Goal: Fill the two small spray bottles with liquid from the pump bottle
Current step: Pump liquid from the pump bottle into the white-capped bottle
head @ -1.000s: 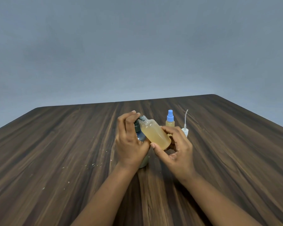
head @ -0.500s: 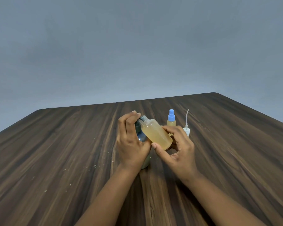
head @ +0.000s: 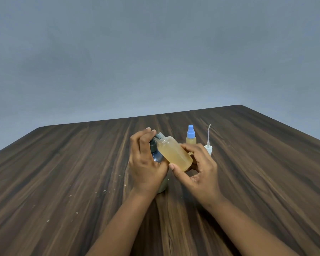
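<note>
My left hand [head: 146, 163] wraps the top of the pump bottle [head: 156, 154], a dark blue bottle standing on the table, with fingers over its pump head. My right hand [head: 196, 169] holds an uncapped small bottle [head: 174, 154] of amber liquid, tilted so that its threaded neck meets the pump's nozzle. Behind it stands a second small spray bottle [head: 191, 137] with a blue spray cap and amber liquid. A loose white spray cap [head: 208, 146] with its thin dip tube pointing up stands to the right of that bottle.
The wooden table [head: 63, 182] carries several pale crumbs to the left of my left hand. Its far edge meets a plain grey wall [head: 155, 52].
Both hands and the bottles keep the same hold and pose. Only the view has shifted slightly.
</note>
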### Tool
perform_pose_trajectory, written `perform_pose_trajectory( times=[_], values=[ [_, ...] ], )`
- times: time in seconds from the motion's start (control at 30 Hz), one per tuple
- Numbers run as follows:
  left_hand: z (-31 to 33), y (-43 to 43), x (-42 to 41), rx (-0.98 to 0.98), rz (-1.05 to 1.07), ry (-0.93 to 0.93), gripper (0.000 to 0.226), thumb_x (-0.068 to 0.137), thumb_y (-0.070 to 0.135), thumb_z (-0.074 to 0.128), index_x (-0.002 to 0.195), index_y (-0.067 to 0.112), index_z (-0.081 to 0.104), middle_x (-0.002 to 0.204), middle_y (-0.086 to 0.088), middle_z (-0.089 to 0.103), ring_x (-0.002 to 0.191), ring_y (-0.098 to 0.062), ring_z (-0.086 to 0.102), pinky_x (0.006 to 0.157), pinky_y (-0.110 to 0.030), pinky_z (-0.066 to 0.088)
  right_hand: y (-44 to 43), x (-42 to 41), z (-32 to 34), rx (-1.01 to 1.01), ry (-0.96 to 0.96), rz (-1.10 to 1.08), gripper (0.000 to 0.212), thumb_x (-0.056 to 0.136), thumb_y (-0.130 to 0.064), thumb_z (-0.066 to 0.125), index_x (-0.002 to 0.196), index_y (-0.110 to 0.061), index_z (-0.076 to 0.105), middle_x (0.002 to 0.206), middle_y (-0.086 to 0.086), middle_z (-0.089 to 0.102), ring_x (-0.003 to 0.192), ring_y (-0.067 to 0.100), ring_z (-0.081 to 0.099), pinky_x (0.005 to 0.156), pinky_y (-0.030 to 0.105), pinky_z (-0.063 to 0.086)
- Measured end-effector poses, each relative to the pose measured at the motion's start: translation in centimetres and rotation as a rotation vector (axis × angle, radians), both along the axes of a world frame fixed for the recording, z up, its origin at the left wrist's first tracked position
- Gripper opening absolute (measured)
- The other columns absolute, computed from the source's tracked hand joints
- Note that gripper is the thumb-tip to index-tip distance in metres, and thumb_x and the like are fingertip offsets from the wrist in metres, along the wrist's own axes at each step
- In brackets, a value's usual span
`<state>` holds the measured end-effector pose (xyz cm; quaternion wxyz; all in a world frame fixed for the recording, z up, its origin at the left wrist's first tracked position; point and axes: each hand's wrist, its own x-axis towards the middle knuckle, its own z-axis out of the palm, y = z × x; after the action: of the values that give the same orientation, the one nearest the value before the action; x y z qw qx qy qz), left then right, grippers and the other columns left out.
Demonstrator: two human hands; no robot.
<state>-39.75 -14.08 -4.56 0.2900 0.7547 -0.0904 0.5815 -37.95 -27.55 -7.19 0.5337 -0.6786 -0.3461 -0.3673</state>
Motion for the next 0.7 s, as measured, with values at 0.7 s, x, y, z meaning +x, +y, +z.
perform_pose_trajectory(
  times=[0.7],
  values=[
    [-0.27, -0.14, 0.23, 0.009, 0.029, -0.003, 0.07, 0.058, 0.008, 0.075, 0.118, 0.019, 0.041, 0.12, 0.0, 0.037, 0.106, -0.018, 0.049, 0.074, -0.033, 0.053, 0.08, -0.21, 0.13, 0.01, 0.01, 0.012, 0.042, 0.078, -0.034, 0.07, 0.108, -0.005, 0.063, 0.1, -0.002, 0.059, 0.092, 0.004, 0.058, 0.071, 0.014, 0.047]
  ],
)
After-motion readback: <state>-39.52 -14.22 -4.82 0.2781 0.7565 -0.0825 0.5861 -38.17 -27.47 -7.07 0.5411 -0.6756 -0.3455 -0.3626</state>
